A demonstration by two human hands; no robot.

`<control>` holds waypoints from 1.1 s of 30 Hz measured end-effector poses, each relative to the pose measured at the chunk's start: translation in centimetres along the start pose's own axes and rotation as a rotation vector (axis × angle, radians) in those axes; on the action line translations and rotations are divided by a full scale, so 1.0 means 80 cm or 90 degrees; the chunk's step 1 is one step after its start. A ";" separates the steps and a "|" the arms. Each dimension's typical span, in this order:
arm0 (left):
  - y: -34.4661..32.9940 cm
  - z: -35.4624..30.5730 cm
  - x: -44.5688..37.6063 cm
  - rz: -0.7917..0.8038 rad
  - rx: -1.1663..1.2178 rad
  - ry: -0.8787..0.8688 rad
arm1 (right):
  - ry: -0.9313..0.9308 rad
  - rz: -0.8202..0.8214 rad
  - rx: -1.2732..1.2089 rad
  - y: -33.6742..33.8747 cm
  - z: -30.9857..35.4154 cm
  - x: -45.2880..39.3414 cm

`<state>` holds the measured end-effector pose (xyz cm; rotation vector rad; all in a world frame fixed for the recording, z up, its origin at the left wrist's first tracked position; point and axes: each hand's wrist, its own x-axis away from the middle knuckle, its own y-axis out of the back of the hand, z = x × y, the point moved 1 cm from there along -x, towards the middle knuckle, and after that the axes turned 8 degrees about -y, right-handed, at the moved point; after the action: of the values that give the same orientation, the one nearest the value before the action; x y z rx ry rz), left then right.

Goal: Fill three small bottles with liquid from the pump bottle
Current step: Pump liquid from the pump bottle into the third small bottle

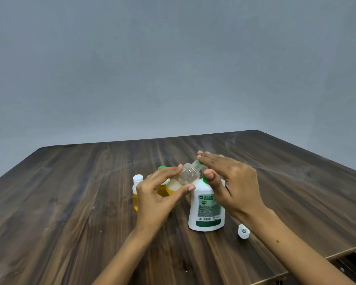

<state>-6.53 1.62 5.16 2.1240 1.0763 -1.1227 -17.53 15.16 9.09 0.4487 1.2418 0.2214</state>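
**Filling the little bottle**

We are holding a small clear bottle (188, 175) in our left hand (158, 194), fingers curled round it, near the middle of the frame. We are tipping its mouth toward the green spout so drops can go in. Our right hand (230, 182) is pressing flat on the pump bottle (207, 210), maybe pumping. Its loose cap (244, 231) is waiting at lower right.

Left hand (158, 194) curled, thumb and fingers pinching; right hand (230, 182) flat, fingers straight (palm down), pressing.
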 end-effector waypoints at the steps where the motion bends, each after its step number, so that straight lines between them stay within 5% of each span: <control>1: 0.000 0.000 -0.001 0.004 -0.003 -0.003 | -0.011 -0.002 -0.011 -0.001 -0.003 0.005; 33: 0.001 0.006 0.001 0.006 -0.007 -0.005 | -0.055 0.001 -0.067 0.000 -0.002 0.005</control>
<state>-6.65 1.31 4.83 2.1123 1.0665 -1.1174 -17.57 15.39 8.68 0.3650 1.1390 0.2641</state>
